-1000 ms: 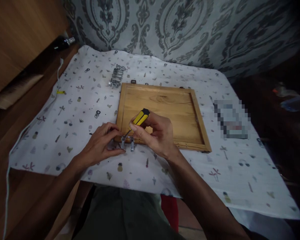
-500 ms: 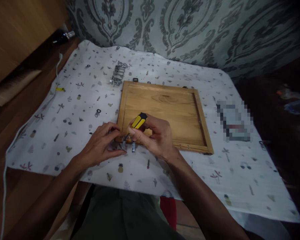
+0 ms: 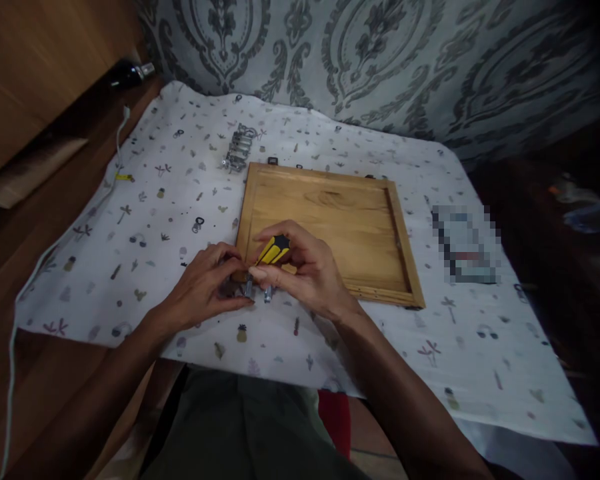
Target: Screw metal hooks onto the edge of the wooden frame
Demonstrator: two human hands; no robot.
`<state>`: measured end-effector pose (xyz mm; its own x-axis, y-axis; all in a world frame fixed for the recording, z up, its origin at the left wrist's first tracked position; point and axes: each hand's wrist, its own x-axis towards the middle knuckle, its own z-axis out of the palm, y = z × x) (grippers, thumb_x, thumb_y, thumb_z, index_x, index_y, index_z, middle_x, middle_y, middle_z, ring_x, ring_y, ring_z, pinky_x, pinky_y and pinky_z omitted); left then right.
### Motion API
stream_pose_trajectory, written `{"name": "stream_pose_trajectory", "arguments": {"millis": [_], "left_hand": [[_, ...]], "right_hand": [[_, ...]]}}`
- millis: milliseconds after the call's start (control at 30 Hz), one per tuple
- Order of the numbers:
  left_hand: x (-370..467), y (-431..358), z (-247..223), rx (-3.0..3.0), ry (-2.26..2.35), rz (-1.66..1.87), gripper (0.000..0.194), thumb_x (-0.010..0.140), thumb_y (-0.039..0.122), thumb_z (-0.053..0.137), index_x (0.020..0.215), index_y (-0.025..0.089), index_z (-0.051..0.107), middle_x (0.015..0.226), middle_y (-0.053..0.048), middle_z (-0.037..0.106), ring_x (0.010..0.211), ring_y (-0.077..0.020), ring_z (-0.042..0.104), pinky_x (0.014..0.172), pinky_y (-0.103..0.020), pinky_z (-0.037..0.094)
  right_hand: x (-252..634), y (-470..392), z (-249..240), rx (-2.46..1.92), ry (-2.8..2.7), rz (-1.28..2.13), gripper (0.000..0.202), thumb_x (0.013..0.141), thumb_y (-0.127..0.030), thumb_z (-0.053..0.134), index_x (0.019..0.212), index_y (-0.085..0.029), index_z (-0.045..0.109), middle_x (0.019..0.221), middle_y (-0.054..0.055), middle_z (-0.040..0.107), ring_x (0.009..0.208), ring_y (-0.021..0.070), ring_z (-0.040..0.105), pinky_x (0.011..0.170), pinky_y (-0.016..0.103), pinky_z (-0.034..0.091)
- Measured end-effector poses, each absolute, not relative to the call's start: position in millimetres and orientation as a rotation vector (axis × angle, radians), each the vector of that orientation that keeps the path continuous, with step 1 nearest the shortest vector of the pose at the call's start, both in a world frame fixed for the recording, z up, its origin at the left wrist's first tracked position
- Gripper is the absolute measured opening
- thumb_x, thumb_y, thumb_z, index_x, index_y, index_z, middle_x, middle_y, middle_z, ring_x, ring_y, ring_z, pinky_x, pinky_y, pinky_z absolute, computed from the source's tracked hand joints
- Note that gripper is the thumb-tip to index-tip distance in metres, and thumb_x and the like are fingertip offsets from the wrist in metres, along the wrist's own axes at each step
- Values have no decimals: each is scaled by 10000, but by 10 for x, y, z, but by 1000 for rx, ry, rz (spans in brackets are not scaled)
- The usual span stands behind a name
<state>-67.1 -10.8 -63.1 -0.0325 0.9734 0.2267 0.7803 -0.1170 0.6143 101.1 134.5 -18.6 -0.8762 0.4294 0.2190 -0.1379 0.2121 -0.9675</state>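
Note:
A yellow and black screwdriver [image 3: 274,249] is gripped in my right hand [image 3: 310,272], its handle tilted up to the right and its tip hidden by my fingers. It points down at the near left corner of a framed wooden panel [image 3: 325,230]. At that corner a shiny metal fitting [image 3: 249,287] sticks out over the panel's near edge, and a second metal fitting [image 3: 267,294] lies just right of it. My left hand [image 3: 205,283] closes around the first fitting, fingers at the frame's corner and thumb below.
Several metal fittings [image 3: 239,148] lie in a row beyond the panel's left corner. A pixelated flat object [image 3: 465,245] lies to the right. A white cable [image 3: 40,257] runs along the left side. The printed cloth [image 3: 155,280] covers the table, against a patterned wall.
The screwdriver handle has turned and dropped slightly lower and left. My right hand's fingers have shifted on it, with the index finger reaching further forward. My left hand stays in place.

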Motion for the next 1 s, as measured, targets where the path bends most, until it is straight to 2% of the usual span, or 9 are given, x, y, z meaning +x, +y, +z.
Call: {"name": "stream_pose_trajectory", "arguments": {"millis": [67, 100, 167, 233, 333, 567, 700, 900, 1000], "left_hand": [[-671, -111, -617, 1944, 1854, 885, 369, 918, 495, 721, 1186, 258, 632, 1223, -84, 581, 1111, -284, 588, 901, -444, 519], [-671, -113, -613, 1949, 1858, 878, 366, 921, 497, 718, 1185, 258, 632, 1223, -82, 582, 1106, -283, 588, 892, -440, 519], [-670, -115, -610, 1951, 1868, 864, 361, 923, 506, 713, 1176, 261, 633, 1215, -74, 587, 1094, -279, 590, 877, -428, 519], [-668, -115, -613, 1946, 1870, 865, 366, 920, 519, 711, 1167, 260, 636, 1208, -69, 590, 1079, -274, 590, 869, -422, 517], [-664, -111, -625, 1949, 1873, 881, 374, 916, 535, 710, 1153, 254, 640, 1201, -73, 590, 1062, -275, 591, 851, -421, 513], [-654, -100, -654, 1948, 1876, 943, 339, 906, 537, 720, 1039, 234, 645, 1140, -67, 599, 1024, -272, 591, 827, -416, 503], [-655, -100, -661, 1965, 1898, 914, 367, 914, 578, 696, 1038, 238, 636, 1136, -65, 607, 1028, -267, 597, 835, -415, 512], [-680, -122, -715, 1991, 1846, 985, 427, 925, 576, 688, 1205, 260, 620, 1217, -84, 597, 1110, -284, 596, 896, -444, 525], [-674, -121, -711, 1988, 1856, 963, 452, 921, 555, 705, 1253, 264, 608, 1244, -84, 592, 1131, -284, 594, 912, -443, 527]], "right_hand": [[1014, 1372, -169, -203, -2056, 1757, 372, 918, -482, 721, 1191, -236, 659, 957, 15, 681, 678, 117, 653, 612, 250, 562], [1013, 1383, -160, -170, -2063, 1769, 342, 944, -479, 688, 1180, -232, 677, 949, 16, 671, 674, 114, 659, 608, 246, 563], [1007, 1395, -151, -127, -2073, 1755, 270, 961, -468, 667, 1017, -210, 720, 875, 3, 641, 627, 97, 646, 562, 227, 541], [998, 1390, -148, -133, -2092, 1681, 291, 941, -467, 699, 835, -196, 703, 811, -9, 614, 573, 81, 606, 505, 212, 498], [991, 1357, -149, -187, -2112, 1547, 357, 924, -492, 718, 734, -196, 653, 774, -9, 609, 551, 79, 552, 485, 221, 456], [960, 1262, -175, -195, -2154, 1236, 353, 945, -495, 695, 766, -204, 606, 704, -26, 568, 609, 106, 517, 554, 247, 414], [945, 1243, -188, -207, -2156, 1191, 343, 967, -487, 664, 779, -213, 578, 715, -36, 545, 615, 104, 499, 575, 248, 412], [944, 1289, -161, -99, -2196, 1292, 321, 983, -484, 640, 819, -209, 625, 756, -13, 581, 680, 119, 558, 614, 248, 467], [951, 1311, -154, -108, -2198, 1425, 359, 964, -511, 656, 796, -195, 635, 761, -10, 575, 661, 109, 573, 570, 226, 482]]}}
